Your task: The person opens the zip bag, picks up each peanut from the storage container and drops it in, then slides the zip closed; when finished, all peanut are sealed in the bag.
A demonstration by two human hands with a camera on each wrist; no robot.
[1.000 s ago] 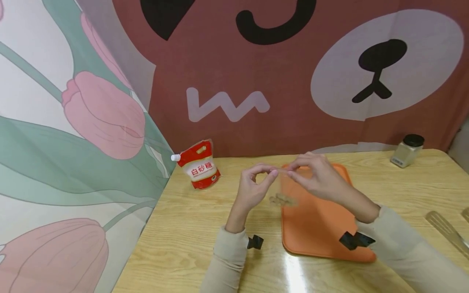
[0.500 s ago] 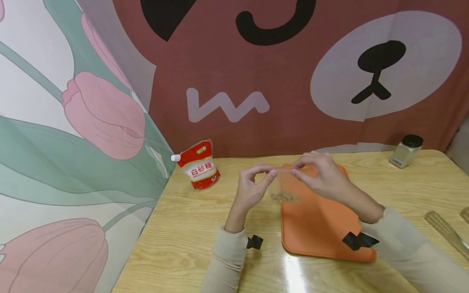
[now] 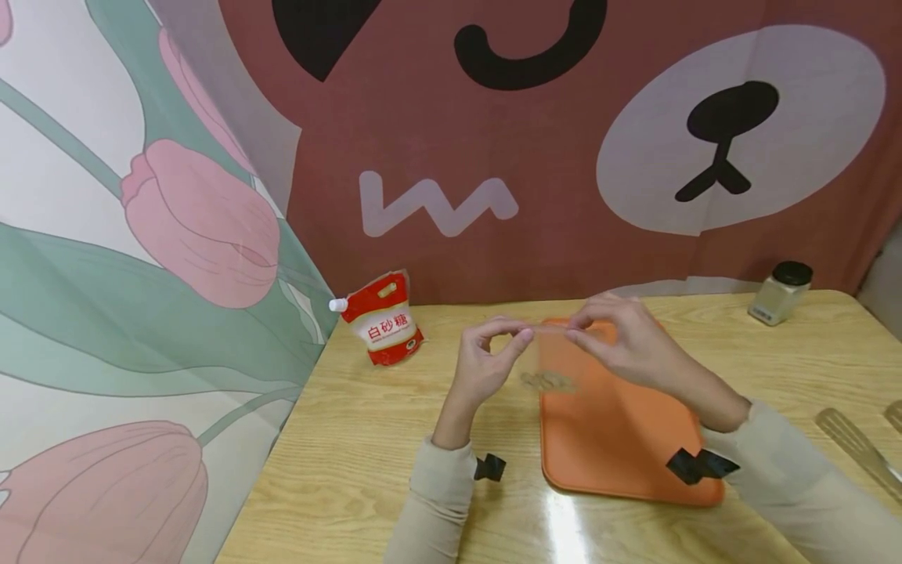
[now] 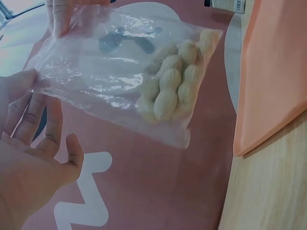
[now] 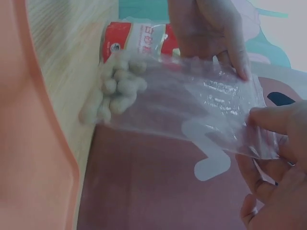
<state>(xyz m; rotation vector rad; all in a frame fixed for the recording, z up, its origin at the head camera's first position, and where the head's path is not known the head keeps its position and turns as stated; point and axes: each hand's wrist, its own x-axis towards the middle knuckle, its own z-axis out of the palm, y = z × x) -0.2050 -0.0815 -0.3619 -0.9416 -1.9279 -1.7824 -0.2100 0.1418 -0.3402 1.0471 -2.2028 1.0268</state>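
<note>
A clear plastic zip bag (image 5: 168,91) hangs between both hands, with several unshelled peanuts (image 4: 170,86) gathered at its bottom. My left hand (image 3: 482,360) pinches one top corner between thumb and fingertips. At the opposite end of the top edge, my right hand (image 3: 630,345) pinches the bag between thumb and index finger. The top edge is stretched nearly straight between them. In the head view the peanuts hang over the left edge of an orange cutting board (image 3: 613,439), which lies flat on the wooden table (image 3: 352,470).
A red and white sugar pouch (image 3: 387,321) with a white cap stands at the back left. Toward the back right is a jar (image 3: 781,294) with a black lid. A slotted spatula (image 3: 853,439) lies at the right, beside another utensil cut off by the frame.
My right hand has moved slightly to the right along the bag's top edge, so the gap between the hands is wider. My left hand stays in place.
</note>
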